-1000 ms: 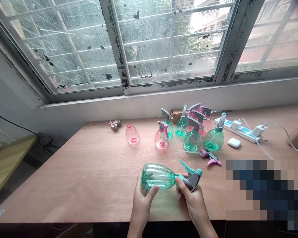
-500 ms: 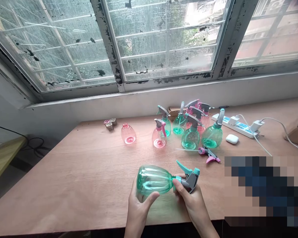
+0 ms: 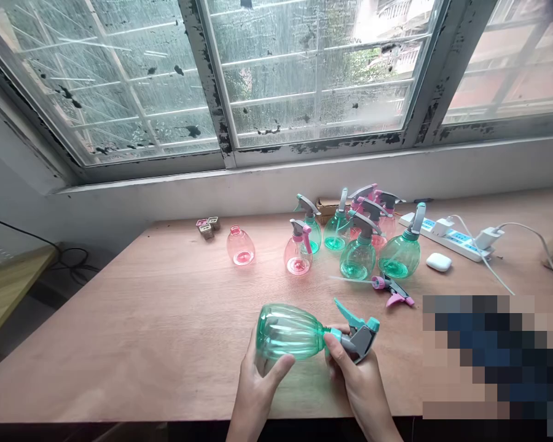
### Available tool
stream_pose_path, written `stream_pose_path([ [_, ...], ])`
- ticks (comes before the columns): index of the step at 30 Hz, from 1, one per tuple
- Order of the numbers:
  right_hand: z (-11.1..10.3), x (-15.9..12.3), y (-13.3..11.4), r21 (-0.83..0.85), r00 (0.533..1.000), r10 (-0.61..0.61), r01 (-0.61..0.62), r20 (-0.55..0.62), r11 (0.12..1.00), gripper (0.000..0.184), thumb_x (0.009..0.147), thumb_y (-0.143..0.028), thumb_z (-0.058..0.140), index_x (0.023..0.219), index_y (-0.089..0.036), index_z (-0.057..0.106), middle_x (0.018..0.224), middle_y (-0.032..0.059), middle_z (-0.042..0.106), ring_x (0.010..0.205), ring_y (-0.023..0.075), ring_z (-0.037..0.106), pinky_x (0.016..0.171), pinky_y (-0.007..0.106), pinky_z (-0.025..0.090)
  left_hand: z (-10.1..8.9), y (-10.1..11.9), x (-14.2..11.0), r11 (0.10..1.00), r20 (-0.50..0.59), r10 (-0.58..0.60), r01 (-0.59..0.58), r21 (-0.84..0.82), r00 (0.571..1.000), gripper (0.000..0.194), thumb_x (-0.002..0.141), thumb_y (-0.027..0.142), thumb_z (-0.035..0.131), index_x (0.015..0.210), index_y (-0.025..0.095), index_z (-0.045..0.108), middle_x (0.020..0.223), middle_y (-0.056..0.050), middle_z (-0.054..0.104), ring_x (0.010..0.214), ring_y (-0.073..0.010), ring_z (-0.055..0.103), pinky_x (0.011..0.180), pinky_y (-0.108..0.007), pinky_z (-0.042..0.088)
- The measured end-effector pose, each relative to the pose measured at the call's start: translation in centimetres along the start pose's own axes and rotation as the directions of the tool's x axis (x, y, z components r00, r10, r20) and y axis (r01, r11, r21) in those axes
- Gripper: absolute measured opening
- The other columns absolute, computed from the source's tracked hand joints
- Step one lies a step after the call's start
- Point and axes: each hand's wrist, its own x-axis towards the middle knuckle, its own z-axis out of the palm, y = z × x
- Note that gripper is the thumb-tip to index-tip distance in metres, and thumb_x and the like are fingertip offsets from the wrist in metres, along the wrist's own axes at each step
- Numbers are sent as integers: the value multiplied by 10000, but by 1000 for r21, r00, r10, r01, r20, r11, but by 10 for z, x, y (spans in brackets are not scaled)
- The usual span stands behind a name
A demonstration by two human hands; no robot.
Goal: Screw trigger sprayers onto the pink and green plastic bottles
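A green clear spray bottle [image 3: 290, 331] lies sideways in my two hands above the front of the table, its base to the left. My left hand [image 3: 262, 380] cups the body from below, thumb along the near side. My right hand [image 3: 357, 374] is closed around the neck, thumb and fingers at the teal collar of the grey and teal spray head [image 3: 362, 337]. Beyond it lies a loose pink and grey spray head [image 3: 394, 290] with a thin tube. An open-necked pink bottle [image 3: 240, 247] stands farther back on the left.
Several green and pink spray bottles [image 3: 357, 255] stand grouped at the back of the wooden table [image 3: 133, 344]. Right of them are a white power strip [image 3: 447, 236] with plugs and a small white case [image 3: 439, 262]. Small square blocks [image 3: 207, 228] sit at the back left.
The whole view has shifted slightly. Both hands keep their hold on the green spray bottle, and its spray head sits a little farther right. Other objects stay in place on the table.
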Motion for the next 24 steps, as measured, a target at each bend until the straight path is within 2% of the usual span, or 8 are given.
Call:
stream_pose_path([
  [6,-4,0,4,74,999,10,-6,-49,997,377,908,-559,829,975,-216,689,550,-58,576,479,144,516,521,264,397,-1,-9,-1,999,9,-36,35,13,999,938,764,420,941,1594,312,517,1527,-107,672,1478,-409,559,1239,-510,450],
  [8,-5,0,5,45,1000,-1,2,-23,999,379,901,-561,833,965,-212,701,543,-53,577,477,148,519,515,265,405,2,-5,-2,999,-2,-28,28,-26,1000,931,741,471,947,1564,282,556,1494,-127,696,1450,-421,586,1214,-511,480],
  [11,-6,-2,3,-12,1000,-19,19,18,1000,386,892,-567,834,937,-202,718,534,-48,565,481,152,514,520,276,420,6,3,-3,998,-41,-35,32,-52,999,806,715,573,934,1400,221,695,1348,-149,781,1336,-436,678,1137,-500,550],
  [13,-7,-3,0,-35,1000,-20,20,6,999,387,887,-564,837,940,-198,723,537,-48,561,485,149,507,522,277,422,8,7,-3,998,-34,-49,48,-40,998,755,708,551,945,1345,211,725,1285,-142,811,1279,-432,715,1111,-493,567],
  [17,-9,-1,-2,19,1000,15,-15,-28,1000,420,866,-572,854,979,-199,698,541,-54,563,469,148,497,489,273,411,3,-1,-2,999,26,-33,33,2,999,941,713,396,979,1549,297,558,1446,-95,738,1413,-386,631,1210,-471,487],
  [20,-10,0,-2,60,999,37,-35,-30,998,433,860,-575,860,981,-203,674,540,-56,565,464,146,498,480,269,410,-2,-11,-2,999,39,-25,24,43,999,1018,770,370,947,1641,368,420,1553,-68,658,1511,-354,535,1282,-475,392],
  [22,-10,0,-2,47,998,39,-37,-41,998,441,849,-574,868,983,-200,678,542,-53,571,463,148,499,483,273,410,-4,-14,-3,999,44,-23,21,47,999,997,772,409,941,1634,356,442,1566,-86,644,1514,-377,526,1282,-499,388],
  [24,-9,-1,-3,34,998,42,-41,-43,999,445,837,-574,876,982,-197,688,538,-52,570,459,152,496,483,281,407,-5,-13,-3,999,54,-30,29,23,998,912,771,476,929,1579,316,537,1527,-115,676,1479,-411,559,1248,-520,434],
])
